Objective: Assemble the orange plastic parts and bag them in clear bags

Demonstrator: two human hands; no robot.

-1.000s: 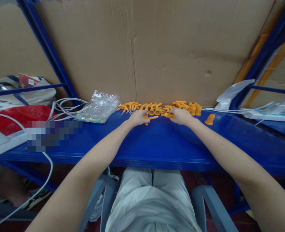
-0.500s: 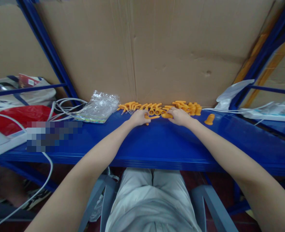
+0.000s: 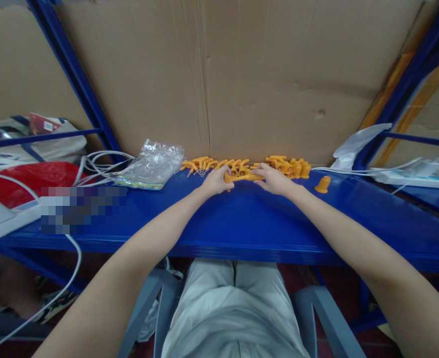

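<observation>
My left hand [image 3: 218, 181] is closed on an orange plastic piece with a ridged shaft [image 3: 243, 177], pinching its handle end. The shaft points right. My right hand [image 3: 273, 180] grips an orange plastic cup-shaped piece [image 3: 257, 176] at the shaft's far end. Shaft and cup-shaped piece meet in a line between my hands; how deep the shaft sits inside, I cannot tell. Just behind lie several orange branched pieces [image 3: 200, 163], some with small metal chains. Several more orange cup-shaped pieces [image 3: 297, 168] are bunched beyond my right hand.
One orange cup-shaped piece [image 3: 322, 184] stands apart on the blue table [image 3: 219, 223]. A clear plastic bag [image 3: 155, 164] lies left, near white cables [image 3: 102, 161] and a red bag [image 3: 33, 181]. A cardboard panel [image 3: 260, 84] closes off the back; a white power strip [image 3: 416, 176] is at right.
The ridged shaft and the cup-shaped piece, apart before, have come together end to end between my hands. My right hand's fingers have shifted slightly on the cup-shaped piece.
</observation>
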